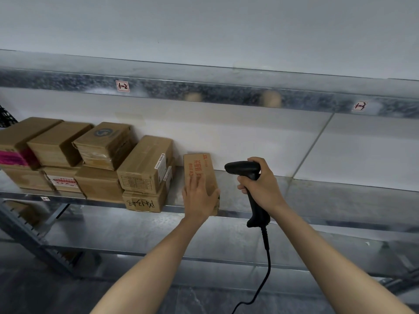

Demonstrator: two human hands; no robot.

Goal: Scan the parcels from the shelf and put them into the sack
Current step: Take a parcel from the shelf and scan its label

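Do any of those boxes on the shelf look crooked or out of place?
Yes, mildly. The upper parcels in the stack sit twisted and tilted on those below, not squared up. The bottom front box has its handwriting upside down. No damage shows.

White wall (204, 23) behind galv. metal shelf (340, 196) w/ paper tags (122, 86), dark grey floor (34, 291)

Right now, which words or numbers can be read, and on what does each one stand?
"1-2": white tag on the upper shelf beam.
"1-3": second tag, further right on that beam.
Red print on the parcel under the left hand: blurred.
Handwriting on the bottom box left of it: upside down, unclear.
Other box labels: too small.
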